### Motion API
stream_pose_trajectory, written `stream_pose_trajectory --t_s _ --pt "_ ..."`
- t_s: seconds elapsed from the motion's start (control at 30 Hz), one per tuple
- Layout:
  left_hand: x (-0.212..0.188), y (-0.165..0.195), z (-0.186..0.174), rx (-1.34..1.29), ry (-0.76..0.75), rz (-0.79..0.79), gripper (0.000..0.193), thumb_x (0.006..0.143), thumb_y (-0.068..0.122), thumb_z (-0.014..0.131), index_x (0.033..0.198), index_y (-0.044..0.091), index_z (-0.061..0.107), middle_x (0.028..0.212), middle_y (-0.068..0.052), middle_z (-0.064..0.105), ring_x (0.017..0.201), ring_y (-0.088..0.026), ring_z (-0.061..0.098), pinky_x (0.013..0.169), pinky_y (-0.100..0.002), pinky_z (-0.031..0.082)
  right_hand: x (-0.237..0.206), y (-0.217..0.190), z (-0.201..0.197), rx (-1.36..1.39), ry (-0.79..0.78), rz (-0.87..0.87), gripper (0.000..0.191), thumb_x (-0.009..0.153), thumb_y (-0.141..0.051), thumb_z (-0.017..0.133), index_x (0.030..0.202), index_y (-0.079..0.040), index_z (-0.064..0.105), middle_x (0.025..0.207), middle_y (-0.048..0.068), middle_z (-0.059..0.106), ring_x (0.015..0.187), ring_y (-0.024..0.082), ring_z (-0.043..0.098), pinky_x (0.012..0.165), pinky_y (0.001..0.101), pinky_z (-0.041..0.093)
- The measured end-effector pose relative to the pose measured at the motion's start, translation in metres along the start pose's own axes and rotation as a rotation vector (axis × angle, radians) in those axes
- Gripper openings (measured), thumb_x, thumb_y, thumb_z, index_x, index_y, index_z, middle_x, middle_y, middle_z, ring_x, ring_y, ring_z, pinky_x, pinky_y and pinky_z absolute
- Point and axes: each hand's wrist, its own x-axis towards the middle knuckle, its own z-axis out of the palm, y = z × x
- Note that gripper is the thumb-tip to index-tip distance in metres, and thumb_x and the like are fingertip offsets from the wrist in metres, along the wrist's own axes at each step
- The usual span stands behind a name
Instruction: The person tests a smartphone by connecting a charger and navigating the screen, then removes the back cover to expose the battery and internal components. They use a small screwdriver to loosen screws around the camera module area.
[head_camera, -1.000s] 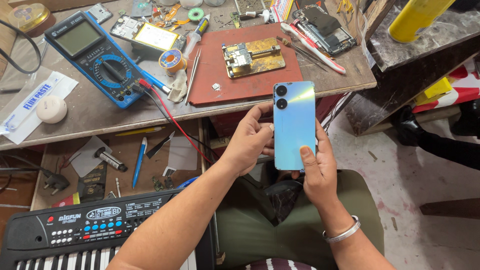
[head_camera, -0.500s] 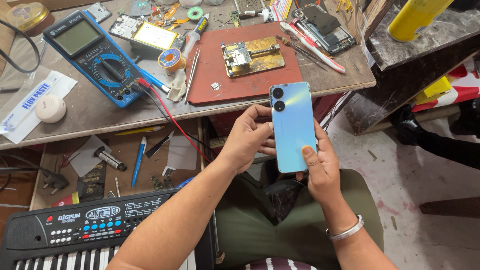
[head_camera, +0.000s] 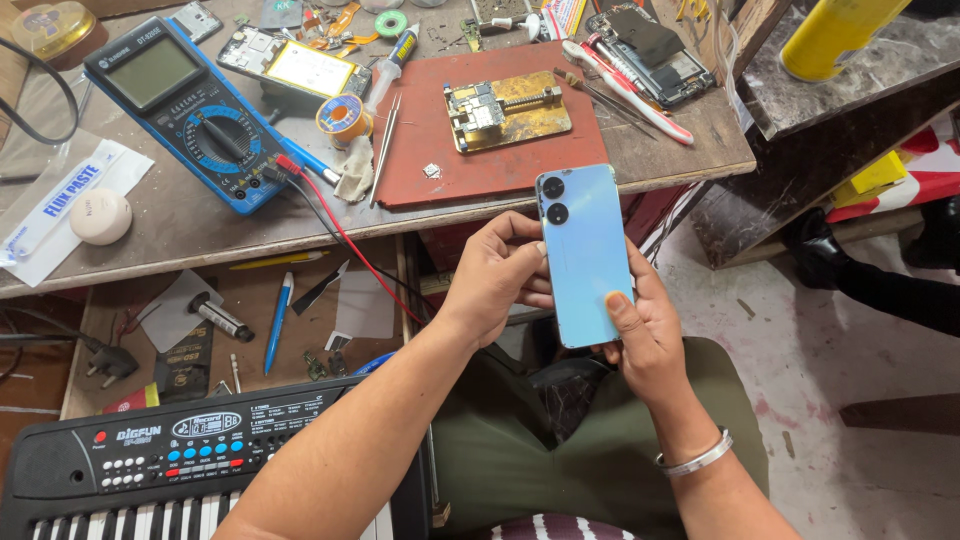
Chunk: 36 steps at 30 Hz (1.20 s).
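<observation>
My left hand and right hand grip the glossy blue smartphone by its edges above my lap; I judge its slick back may slip.

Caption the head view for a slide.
Both hands, left hand and right hand, hold a light-blue phone back-up beside a cluttered workbench.
</observation>
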Motion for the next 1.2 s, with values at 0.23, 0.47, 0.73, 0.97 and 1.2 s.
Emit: stream_pose_trajectory --t_s 0.23,0.47,0.73,0.97,1.2 --pt "0.000 0.000 0.000 0.007 0.067 -0.018 0.016 0.098 0.010 0.062 0.109 -0.001 0.057 0.086 -0.014 0.073 0.069 -0.019 0.074 0.060 -0.030 0.063 0.002 0.004 -0.001 0.058 -0.052 0.022 0.066 0.106 -0.026 0.055 0.162 -0.001 0.029 0.081 0.000 0.062 0.051 0.000 0.045 0.046 0.0159 0.037" --pt "-0.005 0.003 0.005 0.018 -0.021 -0.049 0.054 0.088 0.013 0.067 0.136 0.008 0.043 0.125 -0.007 0.060 0.109 -0.014 0.062 0.087 -0.034 0.055 -0.005 0.007 0.010 0.236 -0.020 0.068 0.064 0.106 -0.027 0.053 0.159 0.004 0.032 0.089 0.003 0.063 0.053 0.002 0.044 0.048 0.0166 0.037" --pt "-0.015 0.006 0.014 -0.037 -0.201 -0.071 0.092 0.083 0.016 0.075 0.156 0.010 0.019 0.143 -0.010 0.055 0.131 -0.021 0.053 0.112 -0.040 0.042 -0.007 0.009 0.016 0.367 -0.016 0.089 0.063 0.107 -0.025 0.052 0.159 0.004 0.032 0.099 0.003 0.060 0.065 0.005 0.046 0.057 0.0194 0.039" --pt "-0.021 0.012 0.021 -0.025 -0.317 -0.021 0.094 0.080 0.012 0.074 0.159 0.008 0.022 0.152 -0.014 0.048 0.140 -0.027 0.048 0.117 -0.044 0.041 -0.009 0.015 0.013 0.494 -0.072 0.072 0.061 0.109 -0.024 0.056 0.160 0.003 0.034 0.098 0.003 0.059 0.056 0.002 0.042 0.055 0.0191 0.039" --pt "-0.024 0.001 0.026 0.127 -0.290 0.038 0.090 0.075 0.004 0.061 0.157 0.006 0.025 0.149 -0.016 0.046 0.136 -0.027 0.049 0.110 -0.044 0.047 -0.008 0.016 0.008 0.477 -0.010 0.120 0.057 0.107 -0.022 0.056 0.156 0.002 0.038 0.099 0.001 0.060 0.057 0.000 0.043 0.054 0.0170 0.038"
